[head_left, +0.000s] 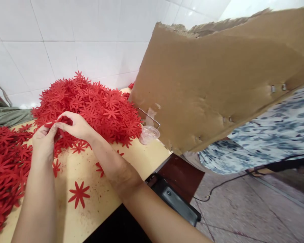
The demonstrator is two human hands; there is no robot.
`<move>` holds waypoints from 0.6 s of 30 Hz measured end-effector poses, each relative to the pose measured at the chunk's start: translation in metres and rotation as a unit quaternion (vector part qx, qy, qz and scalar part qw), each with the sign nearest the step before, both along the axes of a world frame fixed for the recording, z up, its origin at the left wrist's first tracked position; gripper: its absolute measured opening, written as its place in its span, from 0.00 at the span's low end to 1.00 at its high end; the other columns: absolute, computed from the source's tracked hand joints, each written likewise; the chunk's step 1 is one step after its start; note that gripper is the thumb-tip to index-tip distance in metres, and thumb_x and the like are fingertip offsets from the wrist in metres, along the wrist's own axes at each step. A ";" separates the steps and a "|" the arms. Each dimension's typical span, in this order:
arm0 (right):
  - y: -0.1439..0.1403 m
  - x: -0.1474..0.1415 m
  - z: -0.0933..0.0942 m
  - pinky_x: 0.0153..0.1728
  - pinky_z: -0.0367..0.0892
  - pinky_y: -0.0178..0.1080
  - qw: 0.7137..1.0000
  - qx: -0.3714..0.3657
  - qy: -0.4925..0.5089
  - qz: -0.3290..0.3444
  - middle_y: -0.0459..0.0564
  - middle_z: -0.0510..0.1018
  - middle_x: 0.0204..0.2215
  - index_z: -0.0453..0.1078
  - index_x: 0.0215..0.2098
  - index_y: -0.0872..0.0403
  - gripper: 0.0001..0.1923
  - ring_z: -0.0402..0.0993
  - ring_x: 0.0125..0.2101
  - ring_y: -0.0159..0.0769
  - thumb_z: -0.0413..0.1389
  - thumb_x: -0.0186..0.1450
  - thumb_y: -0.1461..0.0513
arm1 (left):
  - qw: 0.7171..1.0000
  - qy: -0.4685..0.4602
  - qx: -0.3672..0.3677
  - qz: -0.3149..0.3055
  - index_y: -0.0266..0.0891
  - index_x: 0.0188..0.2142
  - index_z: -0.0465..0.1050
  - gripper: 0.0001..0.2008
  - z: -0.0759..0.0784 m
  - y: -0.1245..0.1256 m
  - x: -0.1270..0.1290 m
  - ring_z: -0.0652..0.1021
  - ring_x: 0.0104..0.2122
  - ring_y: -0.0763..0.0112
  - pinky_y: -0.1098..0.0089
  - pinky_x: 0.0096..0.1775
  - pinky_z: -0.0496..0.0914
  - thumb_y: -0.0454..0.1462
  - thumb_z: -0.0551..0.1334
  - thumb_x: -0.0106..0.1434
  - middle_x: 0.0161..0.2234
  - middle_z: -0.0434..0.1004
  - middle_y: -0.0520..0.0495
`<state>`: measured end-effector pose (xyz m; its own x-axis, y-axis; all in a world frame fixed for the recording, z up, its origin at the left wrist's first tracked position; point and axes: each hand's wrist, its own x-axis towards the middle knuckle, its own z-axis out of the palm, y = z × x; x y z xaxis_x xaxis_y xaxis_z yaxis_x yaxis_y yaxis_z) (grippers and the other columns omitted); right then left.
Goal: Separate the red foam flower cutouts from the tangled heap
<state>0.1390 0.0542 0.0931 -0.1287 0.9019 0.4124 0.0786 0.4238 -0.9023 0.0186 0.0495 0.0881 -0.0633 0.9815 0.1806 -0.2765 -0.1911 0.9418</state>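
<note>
On the tan table (96,209), at its far left part: both hands together at the near edge of a big heap of red flower cutouts (96,104). Left hand (43,141) with fingertips pinched on a red cutout (50,124); right hand (74,125) with thumb and fingers closed on the same piece from the other side. Cutout held just above the table, touching the foot of the heap. Second, flatter pile of cutouts (5,162) at the left edge, just beside the left wrist. Single loose cutout (78,194) flat on bare table between the forearms; a few more scattered near the right wrist. Small clear plastic cup (149,134) on its side at the heap's right end. Large torn cardboard sheet (218,81) leaning over the table's right corner. Patterned cloth (268,135) behind the cardboard. Black cable (225,184) on the tiled floor.
</note>
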 end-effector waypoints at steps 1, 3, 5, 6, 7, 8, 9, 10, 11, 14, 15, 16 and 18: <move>0.000 0.000 0.001 0.38 0.67 0.35 1.000 0.003 0.017 -0.001 0.43 0.72 0.28 0.65 0.32 0.54 0.16 0.69 0.29 0.29 0.61 0.55 0.52 | 1.000 -0.001 -0.003 -0.010 0.38 0.27 0.74 0.20 0.000 0.000 -0.001 0.70 0.20 0.79 0.75 0.24 0.69 0.43 0.75 0.36 0.22 0.77 0.56; -0.001 0.002 0.005 0.40 0.67 0.35 0.999 0.005 0.052 -0.007 0.44 0.72 0.28 0.66 0.31 0.55 0.14 0.69 0.30 0.29 0.61 0.55 0.54 | 1.000 0.002 -0.003 -0.026 0.37 0.26 0.74 0.18 0.000 -0.001 -0.001 0.70 0.21 0.78 0.75 0.23 0.68 0.42 0.74 0.37 0.22 0.76 0.55; -0.002 0.004 0.008 0.41 0.67 0.34 0.997 0.006 0.077 -0.016 0.44 0.73 0.29 0.66 0.29 0.55 0.13 0.70 0.32 0.29 0.63 0.53 0.56 | 1.000 0.005 0.009 -0.020 0.36 0.23 0.72 0.15 -0.001 0.000 -0.001 0.69 0.20 0.79 0.76 0.24 0.66 0.39 0.74 0.37 0.20 0.74 0.55; -0.002 0.005 0.009 0.41 0.67 0.34 0.996 0.003 0.082 -0.017 0.44 0.73 0.29 0.66 0.28 0.55 0.14 0.70 0.32 0.29 0.63 0.53 0.56 | 1.000 0.009 0.016 -0.009 0.36 0.22 0.71 0.15 -0.001 0.000 0.000 0.68 0.20 0.80 0.76 0.24 0.65 0.38 0.74 0.38 0.18 0.72 0.56; -0.002 0.005 0.009 0.41 0.67 0.34 0.996 0.000 0.085 -0.019 0.44 0.73 0.28 0.67 0.28 0.55 0.14 0.70 0.32 0.29 0.63 0.53 0.55 | 1.000 0.015 0.022 0.004 0.36 0.21 0.70 0.14 -0.001 0.000 0.000 0.67 0.19 0.81 0.76 0.24 0.64 0.37 0.74 0.39 0.17 0.71 0.56; -0.002 0.004 0.008 0.40 0.67 0.34 0.996 -0.003 0.083 -0.019 0.44 0.73 0.28 0.67 0.27 0.55 0.14 0.70 0.32 0.29 0.62 0.53 0.54 | 0.999 0.021 0.025 0.015 0.35 0.21 0.70 0.14 -0.002 0.001 0.000 0.66 0.18 0.81 0.76 0.23 0.64 0.38 0.73 0.40 0.17 0.71 0.57; -0.001 0.003 0.007 0.40 0.67 0.34 0.997 -0.002 0.078 -0.020 0.44 0.73 0.27 0.67 0.27 0.55 0.14 0.69 0.31 0.29 0.61 0.54 0.53 | 0.999 0.025 0.025 0.023 0.36 0.22 0.70 0.13 -0.002 0.001 0.000 0.66 0.18 0.81 0.75 0.24 0.63 0.38 0.73 0.41 0.17 0.71 0.57; 0.000 0.003 0.005 0.39 0.67 0.34 0.997 0.003 0.071 -0.023 0.43 0.72 0.27 0.67 0.27 0.55 0.15 0.69 0.30 0.29 0.60 0.55 0.52 | 0.999 0.028 0.023 0.027 0.36 0.23 0.71 0.14 -0.002 0.001 0.000 0.66 0.18 0.81 0.75 0.24 0.64 0.39 0.72 0.41 0.17 0.71 0.56; 0.001 0.002 0.004 0.38 0.67 0.34 0.997 0.012 0.065 -0.031 0.43 0.72 0.26 0.67 0.27 0.55 0.15 0.68 0.29 0.29 0.59 0.56 0.51 | 0.999 0.030 0.020 0.030 0.36 0.24 0.71 0.14 -0.002 0.002 0.000 0.66 0.18 0.80 0.74 0.24 0.65 0.40 0.72 0.41 0.18 0.72 0.56; 0.002 0.006 0.003 0.36 0.66 0.35 0.995 0.032 0.053 -0.079 0.44 0.71 0.25 0.67 0.28 0.55 0.18 0.67 0.29 0.29 0.56 0.58 0.48 | 0.999 0.023 0.011 0.025 0.36 0.27 0.71 0.17 -0.002 0.002 -0.001 0.69 0.20 0.79 0.74 0.26 0.66 0.41 0.72 0.39 0.20 0.73 0.56; 0.002 0.010 0.004 0.36 0.66 0.35 0.993 0.033 0.051 -0.104 0.44 0.71 0.25 0.67 0.28 0.55 0.18 0.67 0.29 0.29 0.55 0.59 0.48 | 0.999 0.021 0.012 0.025 0.36 0.28 0.71 0.18 -0.002 0.003 -0.001 0.70 0.21 0.79 0.74 0.26 0.66 0.41 0.72 0.38 0.22 0.73 0.55; 0.002 0.014 0.005 0.36 0.66 0.35 0.990 0.034 0.047 -0.131 0.45 0.71 0.26 0.67 0.29 0.55 0.18 0.67 0.29 0.30 0.54 0.60 0.48 | 0.999 0.020 0.015 0.025 0.36 0.28 0.71 0.19 -0.002 0.003 -0.002 0.70 0.21 0.79 0.75 0.26 0.66 0.40 0.72 0.37 0.22 0.73 0.55; 0.003 0.027 0.005 0.40 0.66 0.36 0.980 0.038 0.039 -0.190 0.47 0.72 0.30 0.67 0.33 0.56 0.19 0.68 0.33 0.31 0.53 0.60 0.47 | 0.999 0.021 0.021 0.030 0.36 0.28 0.70 0.20 -0.003 0.004 -0.002 0.71 0.21 0.79 0.75 0.26 0.66 0.40 0.72 0.36 0.23 0.73 0.55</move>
<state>0.1659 0.0567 0.0979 0.2455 0.8448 0.4755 0.1757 0.4436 -0.8788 0.0163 0.0531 0.0851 -0.1136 0.9675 0.2261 -0.2227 -0.2466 0.9432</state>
